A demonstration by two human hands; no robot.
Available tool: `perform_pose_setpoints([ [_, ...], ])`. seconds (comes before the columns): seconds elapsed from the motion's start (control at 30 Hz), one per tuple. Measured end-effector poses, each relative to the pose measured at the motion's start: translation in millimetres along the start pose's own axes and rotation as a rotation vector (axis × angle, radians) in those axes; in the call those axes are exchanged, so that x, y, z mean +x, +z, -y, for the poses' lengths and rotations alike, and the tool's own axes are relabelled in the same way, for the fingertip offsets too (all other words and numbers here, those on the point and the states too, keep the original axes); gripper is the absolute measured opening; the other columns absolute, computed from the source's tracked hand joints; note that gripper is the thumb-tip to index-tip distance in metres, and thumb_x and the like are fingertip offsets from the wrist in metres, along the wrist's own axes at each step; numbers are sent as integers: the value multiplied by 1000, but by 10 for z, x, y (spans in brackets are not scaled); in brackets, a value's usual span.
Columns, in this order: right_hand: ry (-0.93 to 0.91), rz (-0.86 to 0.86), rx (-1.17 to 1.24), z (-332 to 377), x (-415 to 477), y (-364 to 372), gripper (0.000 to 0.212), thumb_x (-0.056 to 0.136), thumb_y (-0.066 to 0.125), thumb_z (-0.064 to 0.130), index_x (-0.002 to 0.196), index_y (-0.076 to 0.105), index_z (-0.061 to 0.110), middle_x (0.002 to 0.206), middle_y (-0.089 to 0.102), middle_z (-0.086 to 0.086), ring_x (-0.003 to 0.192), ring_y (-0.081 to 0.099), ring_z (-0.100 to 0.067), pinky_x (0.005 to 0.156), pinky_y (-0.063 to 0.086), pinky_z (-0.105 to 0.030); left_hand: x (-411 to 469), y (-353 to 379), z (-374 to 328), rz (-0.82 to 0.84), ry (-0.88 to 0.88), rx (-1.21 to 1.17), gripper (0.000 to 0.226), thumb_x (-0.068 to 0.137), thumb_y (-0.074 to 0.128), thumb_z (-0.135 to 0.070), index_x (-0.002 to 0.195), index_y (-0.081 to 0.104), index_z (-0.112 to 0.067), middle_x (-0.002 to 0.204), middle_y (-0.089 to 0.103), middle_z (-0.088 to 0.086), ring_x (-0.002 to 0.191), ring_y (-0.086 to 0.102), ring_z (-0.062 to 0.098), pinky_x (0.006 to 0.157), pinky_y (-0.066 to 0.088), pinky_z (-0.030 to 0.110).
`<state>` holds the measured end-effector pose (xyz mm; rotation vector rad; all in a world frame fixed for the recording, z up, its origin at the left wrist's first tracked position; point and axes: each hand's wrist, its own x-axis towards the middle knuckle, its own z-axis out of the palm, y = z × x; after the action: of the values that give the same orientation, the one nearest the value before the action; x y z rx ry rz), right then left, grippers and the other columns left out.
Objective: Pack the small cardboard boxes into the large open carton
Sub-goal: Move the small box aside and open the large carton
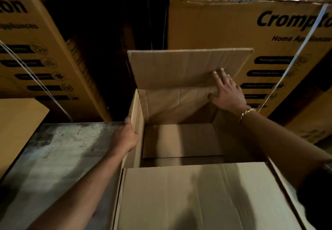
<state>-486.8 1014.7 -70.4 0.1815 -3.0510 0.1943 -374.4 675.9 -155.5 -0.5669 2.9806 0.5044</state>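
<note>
**A:** Right hand point(226, 93): fingers spread flat against the far flap point(188, 68). Left hand point(126, 133): curled round the left flap point(136, 114).

**B:** Best technique?

**A:** Press near each fold, so the flaps lie clear of the mouth. The carton point(170, 104) stands on a scuffed grey desk point(62, 149). No small box is plainly visible. Printed cartons point(215, 28) are stacked behind, in dim light.

A single wide-angle view is given, taken from the head and aimed forward and down. The carton point(172, 102) is seen from close above, its near flap point(188, 197) cut by the bottom edge; stacked boxes point(215, 28) are faced beyond it.
</note>
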Motion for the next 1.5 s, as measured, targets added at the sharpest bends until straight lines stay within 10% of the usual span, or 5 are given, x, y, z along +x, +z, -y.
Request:
perform_pose_setpoints([
  [0.57, -38, 228, -22, 43, 296, 230, 49, 97, 51, 45, 138, 54, 18, 147, 53, -11, 132, 51, -34, 107, 41, -47, -73, -20, -32, -59, 34, 10, 47, 92, 59, -24, 133, 38, -15, 123, 65, 16, 109, 64, 36, 82, 52, 40],
  [0.8, 123, 1257, 111, -141, -721, 334, 38, 106, 34, 44, 119, 61, 21, 111, 74, 0, 87, 69, -13, 87, 46, -30, -312, -166, -149, -167, 320, 370, 88, 84, 63, -60, 154, 23, -24, 161, 22, 7, 143, 26, 30, 110, 32, 45],
  [1.0, 72, 1027, 129, -369, -1359, -369, 43, 103, 46, 48, 126, 62, 15, 115, 64, -4, 95, 64, -22, 85, 51, -32, -1123, -860, -503, 871, 171, 5, 60, 99, 41, -58, 144, 50, -19, 141, 53, -1, 123, 53, 20, 96, 40, 29],
  [1.27, -24, 1011, 451, -452, -2630, -1762, 47, 97, 45, 61, 123, 65, 27, 119, 73, 1, 105, 72, -16, 88, 56, -27, -2365, -1972, -421, 941, 144, -329, 50, 75, 68, -62, 99, 82, -20, 112, 75, 8, 102, 72, 23, 96, 53, 36],
  [1.5, -331, 1161, -37, -420, -3571, -1359, 38, 90, 63, 60, 119, 56, 37, 117, 58, 12, 112, 58, -14, 105, 46, -44, -3331, -1607, -33, 950, 374, 270, 119, 56, 77, -73, 155, 21, -39, 163, 24, -6, 148, 27, 18, 122, 25, 37],
])
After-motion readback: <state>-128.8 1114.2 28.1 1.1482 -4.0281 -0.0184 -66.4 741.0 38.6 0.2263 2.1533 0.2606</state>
